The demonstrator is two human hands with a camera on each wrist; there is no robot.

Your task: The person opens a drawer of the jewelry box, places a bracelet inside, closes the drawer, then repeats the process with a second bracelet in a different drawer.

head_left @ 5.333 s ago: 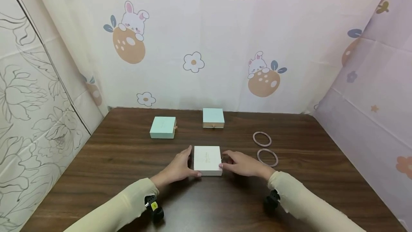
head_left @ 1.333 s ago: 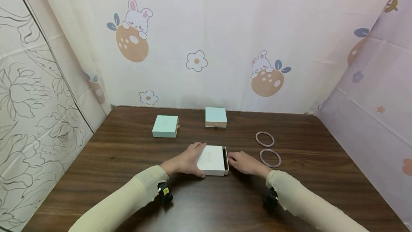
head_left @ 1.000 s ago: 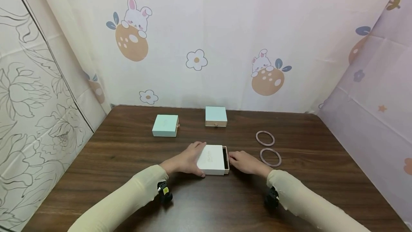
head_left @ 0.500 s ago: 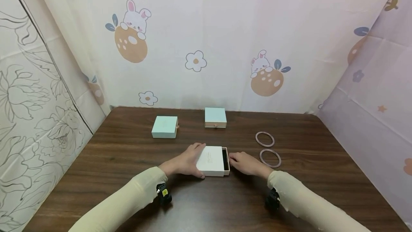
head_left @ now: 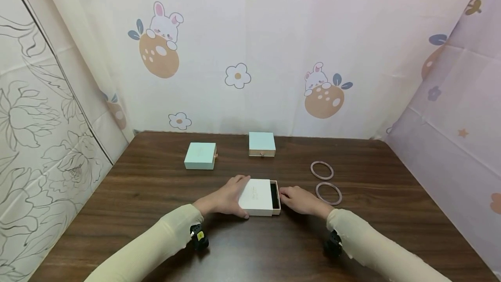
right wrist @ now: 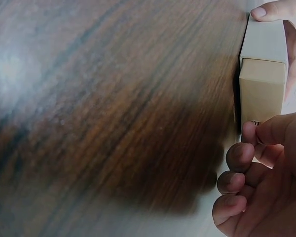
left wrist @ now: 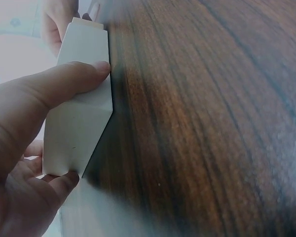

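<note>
A white drawer-style gift box (head_left: 255,194) sits on the table, lettered on top, its cream drawer (head_left: 278,203) pulled partway out to the right and showing a dark interior. My left hand (head_left: 224,197) grips the outer sleeve from the left, thumb along the near side, fingers around the far side and end, as the left wrist view shows. At the drawer's front, my right hand (head_left: 300,199) pinches a small pull (right wrist: 255,123) between thumb and index finger, its other fingers curled below. Most of that pull is hidden by the fingertips.
Two mint-green drawer boxes stand farther back, one (head_left: 200,156) to the left and one (head_left: 262,143) near the table's back edge. Two mauve rings (head_left: 312,169) (head_left: 339,197) lie right of my right hand. A patterned curtain (head_left: 274,34) hangs behind the dark wooden table (head_left: 133,186).
Five seconds ago the white box was closed; its drawer has since slid out rightward, slightly more over the last second. My left hand has moved farther over the sleeve.
</note>
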